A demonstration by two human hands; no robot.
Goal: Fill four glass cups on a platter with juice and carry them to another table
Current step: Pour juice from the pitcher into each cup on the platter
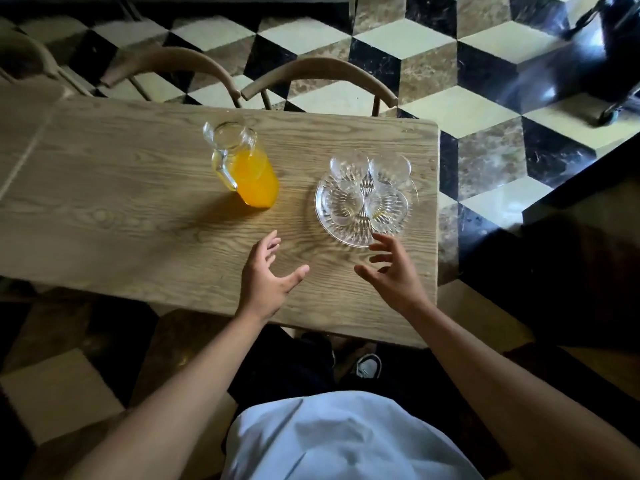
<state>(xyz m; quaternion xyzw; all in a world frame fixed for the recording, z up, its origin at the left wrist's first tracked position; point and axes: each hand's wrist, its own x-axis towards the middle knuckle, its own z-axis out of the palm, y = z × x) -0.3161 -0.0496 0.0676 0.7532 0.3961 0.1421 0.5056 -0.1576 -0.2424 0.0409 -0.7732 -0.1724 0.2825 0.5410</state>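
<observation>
A clear cut-glass platter (325, 216) sits near the right end of the wooden table (121, 209). Several empty glass cups (389, 168) stand close together on it. To its left stands a glass jug (247, 168), upright and partly full of orange juice, its handle facing left. My left hand (266, 275) hovers over the table below the jug, fingers spread, holding nothing. Just below the platter's near rim is my right hand (391, 268), fingers apart and empty, fingertips close to the rim.
Two curved wooden chair backs (318, 69) stand along the table's far edge. The floor has cube-pattern tiles. A dark wheeled object (595, 60) is at the top right, and a dark surface (571, 244) lies to the right.
</observation>
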